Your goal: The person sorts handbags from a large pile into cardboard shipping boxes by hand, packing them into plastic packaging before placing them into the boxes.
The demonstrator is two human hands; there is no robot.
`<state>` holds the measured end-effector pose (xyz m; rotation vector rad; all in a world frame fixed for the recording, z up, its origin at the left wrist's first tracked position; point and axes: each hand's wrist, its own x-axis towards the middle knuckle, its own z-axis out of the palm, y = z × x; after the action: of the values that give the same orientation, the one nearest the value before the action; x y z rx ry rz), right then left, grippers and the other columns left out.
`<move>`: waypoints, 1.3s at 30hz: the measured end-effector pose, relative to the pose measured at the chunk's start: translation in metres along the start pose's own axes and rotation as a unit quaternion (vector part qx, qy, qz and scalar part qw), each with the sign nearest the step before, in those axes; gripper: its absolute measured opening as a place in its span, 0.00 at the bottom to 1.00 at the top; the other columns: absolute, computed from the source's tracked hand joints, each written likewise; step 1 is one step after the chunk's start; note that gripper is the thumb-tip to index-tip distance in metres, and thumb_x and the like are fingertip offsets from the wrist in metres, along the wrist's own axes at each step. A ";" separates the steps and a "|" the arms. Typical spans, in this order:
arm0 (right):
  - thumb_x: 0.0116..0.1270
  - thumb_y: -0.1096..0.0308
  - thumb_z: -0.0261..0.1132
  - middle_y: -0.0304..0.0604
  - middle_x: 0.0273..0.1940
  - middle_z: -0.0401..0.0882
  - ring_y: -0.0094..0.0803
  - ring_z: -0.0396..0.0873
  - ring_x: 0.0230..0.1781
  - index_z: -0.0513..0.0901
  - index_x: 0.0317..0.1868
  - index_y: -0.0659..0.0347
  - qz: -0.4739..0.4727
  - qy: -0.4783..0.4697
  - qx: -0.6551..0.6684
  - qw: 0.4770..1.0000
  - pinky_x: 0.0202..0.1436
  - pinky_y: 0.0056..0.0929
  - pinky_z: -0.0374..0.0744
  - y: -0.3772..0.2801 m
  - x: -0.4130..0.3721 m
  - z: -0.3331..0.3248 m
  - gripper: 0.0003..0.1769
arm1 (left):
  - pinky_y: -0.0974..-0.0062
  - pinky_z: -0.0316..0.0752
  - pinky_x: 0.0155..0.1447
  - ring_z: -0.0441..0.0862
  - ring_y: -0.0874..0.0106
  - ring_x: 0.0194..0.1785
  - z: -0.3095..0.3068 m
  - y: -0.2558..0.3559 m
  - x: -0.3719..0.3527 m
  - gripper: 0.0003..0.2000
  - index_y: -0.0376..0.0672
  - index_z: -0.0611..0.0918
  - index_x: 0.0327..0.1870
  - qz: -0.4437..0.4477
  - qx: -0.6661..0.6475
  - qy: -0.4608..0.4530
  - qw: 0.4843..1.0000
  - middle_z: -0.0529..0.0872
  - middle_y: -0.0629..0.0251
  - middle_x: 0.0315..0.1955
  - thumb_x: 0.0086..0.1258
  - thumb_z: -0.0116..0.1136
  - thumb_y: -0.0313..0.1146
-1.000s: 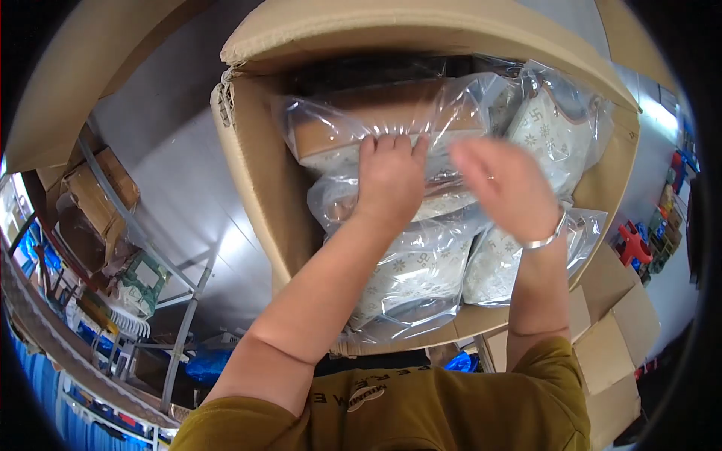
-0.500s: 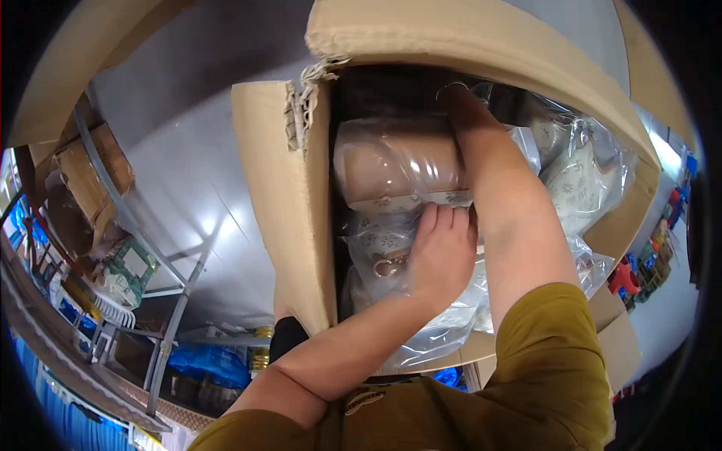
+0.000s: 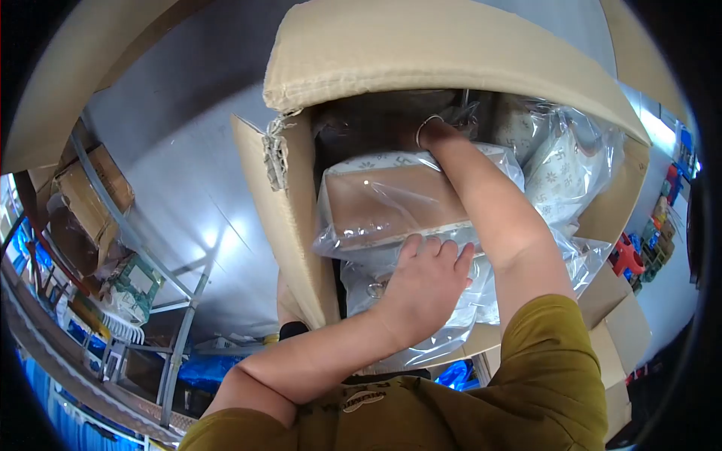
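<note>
A brown, box-shaped item (image 3: 391,199) with white flower-patterned edges lies in a clear plastic bag inside a large cardboard box (image 3: 297,248). My left hand (image 3: 425,289) is at its near edge, back of the hand up, fingers apart and touching the plastic. My right arm (image 3: 496,207) crosses over the item's right part and reaches down behind its far side. A thin bracelet (image 3: 420,129) shows at the right wrist; the right fingers are lost in the dark there. Under my left hand lies another clear bag with a metal ring (image 3: 374,290).
More white flower-patterned items (image 3: 564,173) in clear plastic fill the box's right side. The box's torn corner (image 3: 277,154) stands up at the left. A metal rack (image 3: 180,338) with goods is at the left, and an opened carton (image 3: 98,188) lies beyond it.
The brown item has tilted, so its broad face and patterned far edge now show. My right wrist has shifted left and nearer; my left hand has moved slightly nearer, fingers less curled.
</note>
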<state>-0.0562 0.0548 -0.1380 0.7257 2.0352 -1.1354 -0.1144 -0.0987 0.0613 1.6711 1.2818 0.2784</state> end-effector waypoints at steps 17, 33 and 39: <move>0.64 0.54 0.54 0.49 0.52 0.74 0.43 0.71 0.54 0.72 0.57 0.57 0.102 -0.002 0.028 0.994 0.61 0.34 0.65 -0.070 -0.107 -0.082 0.24 | 0.52 0.37 0.70 0.50 0.59 0.69 0.005 -0.039 0.028 0.26 0.50 0.64 0.63 -0.090 0.220 -0.009 0.971 0.58 0.55 0.65 0.64 0.50 0.44; 0.52 0.60 0.69 0.55 0.50 0.73 0.55 0.60 0.60 0.57 0.65 0.62 0.486 0.495 0.221 0.685 0.63 0.39 0.61 0.026 -0.383 0.197 0.43 | 0.56 0.57 0.64 0.63 0.64 0.64 -0.009 0.009 0.067 0.21 0.58 0.69 0.60 0.115 0.334 0.220 0.909 0.68 0.66 0.61 0.63 0.51 0.36; 0.62 0.68 0.58 0.52 0.41 0.79 0.51 0.69 0.55 0.73 0.55 0.61 0.430 0.524 0.169 0.716 0.63 0.39 0.61 0.047 -0.403 0.264 0.20 | 0.42 0.47 0.65 0.52 0.71 0.70 0.011 -0.063 0.056 0.28 0.67 0.65 0.62 0.151 0.498 -0.076 0.851 0.58 0.79 0.66 0.57 0.56 0.46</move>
<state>0.3012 -0.2102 0.0526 2.6266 1.7438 -0.4831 -0.1224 -0.0596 -0.0139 2.7121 1.0823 -0.4255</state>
